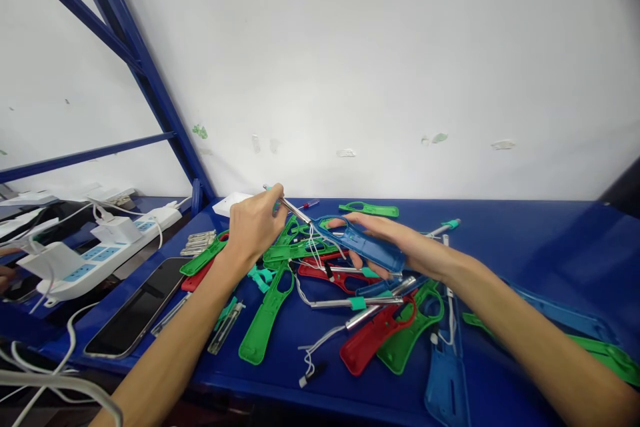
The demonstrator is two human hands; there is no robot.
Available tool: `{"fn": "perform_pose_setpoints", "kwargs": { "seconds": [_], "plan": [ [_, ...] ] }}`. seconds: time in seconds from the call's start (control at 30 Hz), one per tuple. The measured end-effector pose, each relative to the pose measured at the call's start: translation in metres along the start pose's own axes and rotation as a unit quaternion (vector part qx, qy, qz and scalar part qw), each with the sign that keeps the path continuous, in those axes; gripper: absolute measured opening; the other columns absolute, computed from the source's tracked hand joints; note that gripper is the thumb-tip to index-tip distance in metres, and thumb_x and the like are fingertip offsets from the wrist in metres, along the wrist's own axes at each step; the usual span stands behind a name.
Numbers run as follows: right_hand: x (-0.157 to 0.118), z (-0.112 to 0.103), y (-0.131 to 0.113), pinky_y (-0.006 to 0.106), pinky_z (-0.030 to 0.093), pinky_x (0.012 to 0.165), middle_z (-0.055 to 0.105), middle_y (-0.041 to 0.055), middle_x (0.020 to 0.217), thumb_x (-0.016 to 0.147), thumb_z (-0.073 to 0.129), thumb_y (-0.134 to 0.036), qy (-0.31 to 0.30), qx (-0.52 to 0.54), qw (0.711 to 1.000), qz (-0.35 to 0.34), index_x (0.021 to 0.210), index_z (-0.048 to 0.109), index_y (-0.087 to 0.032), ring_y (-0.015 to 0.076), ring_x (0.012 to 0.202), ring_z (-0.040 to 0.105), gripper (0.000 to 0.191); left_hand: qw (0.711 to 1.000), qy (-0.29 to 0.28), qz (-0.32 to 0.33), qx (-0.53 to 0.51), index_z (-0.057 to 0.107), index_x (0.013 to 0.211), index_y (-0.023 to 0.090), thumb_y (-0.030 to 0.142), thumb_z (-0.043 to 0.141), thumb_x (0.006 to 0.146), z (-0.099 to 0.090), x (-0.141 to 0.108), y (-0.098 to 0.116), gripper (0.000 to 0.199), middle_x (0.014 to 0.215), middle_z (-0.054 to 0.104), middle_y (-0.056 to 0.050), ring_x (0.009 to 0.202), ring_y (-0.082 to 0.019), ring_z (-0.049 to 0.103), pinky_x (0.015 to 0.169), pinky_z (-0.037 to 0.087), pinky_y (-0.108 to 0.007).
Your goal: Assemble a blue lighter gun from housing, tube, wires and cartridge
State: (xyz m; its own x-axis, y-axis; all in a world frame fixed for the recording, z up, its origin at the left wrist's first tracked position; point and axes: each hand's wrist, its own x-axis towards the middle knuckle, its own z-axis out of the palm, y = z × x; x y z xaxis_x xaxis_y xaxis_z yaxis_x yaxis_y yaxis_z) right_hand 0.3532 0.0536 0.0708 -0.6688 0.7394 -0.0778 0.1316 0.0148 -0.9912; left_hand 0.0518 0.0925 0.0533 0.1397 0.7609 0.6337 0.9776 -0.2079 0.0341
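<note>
My left hand [256, 223] is closed in a pinch on a thin silver metal tube [296, 211]. The tube's lower end meets the front of a blue plastic lighter casing half [375, 248], and thin white wires [312, 240] hang from there. My right hand [383, 230] grips this casing half from behind, its fingers partly hidden. Beneath the hands lie a red casing half [373, 341], a green casing half [265, 320] and a metal tube with green tape [330, 303]. Another blue casing half [447, 383] rests near the table's front edge.
On the left lie a black phone [140, 307], a white power strip [107, 257] and loose white cables [70, 340]. A green casing half [370, 209] is by the wall. Small clear parts [197, 243] sit behind my left arm. A blue frame post [155, 87] rises at left.
</note>
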Motion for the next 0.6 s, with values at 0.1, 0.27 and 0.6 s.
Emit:
{"fn": "perform_pose_setpoints", "kwargs": {
  "seconds": [0.1,0.27,0.6],
  "plan": [
    [-0.002,0.002,-0.002,0.033,0.049,0.054,0.072,0.0031,0.087,0.102,0.060,-0.083,-0.011,0.020,1.000,0.018,0.162,0.055,-0.024,0.0141,0.054,0.054,0.084,1.000,-0.016,0.011,0.009,0.071,0.135,0.020,0.042,0.074,0.110,0.000,0.000,0.000,0.034,0.135,0.074,-0.011,0.112,-0.025,0.076,0.096,0.067,-0.046],
    [-0.004,0.001,-0.001,0.031,0.050,0.056,0.071,0.0014,0.090,0.097,0.069,-0.080,-0.028,0.038,0.999,0.021,0.163,0.050,-0.027,0.0149,0.060,0.060,0.086,0.999,-0.039,0.011,0.027,0.071,0.136,0.019,0.042,0.074,0.109,-0.002,-0.001,0.003,0.035,0.135,0.074,-0.011,0.113,-0.025,0.076,0.097,0.067,-0.046],
    [-0.004,0.000,-0.001,0.029,0.054,0.062,0.074,-0.0018,0.080,0.097,0.087,-0.045,-0.033,0.000,0.999,0.013,0.165,0.050,-0.020,0.0149,0.064,0.062,0.081,0.997,-0.051,0.003,0.059,0.071,0.136,0.019,0.041,0.075,0.109,-0.006,-0.001,0.010,0.035,0.133,0.074,-0.010,0.111,-0.025,0.076,0.095,0.068,-0.046]
  ]
}}
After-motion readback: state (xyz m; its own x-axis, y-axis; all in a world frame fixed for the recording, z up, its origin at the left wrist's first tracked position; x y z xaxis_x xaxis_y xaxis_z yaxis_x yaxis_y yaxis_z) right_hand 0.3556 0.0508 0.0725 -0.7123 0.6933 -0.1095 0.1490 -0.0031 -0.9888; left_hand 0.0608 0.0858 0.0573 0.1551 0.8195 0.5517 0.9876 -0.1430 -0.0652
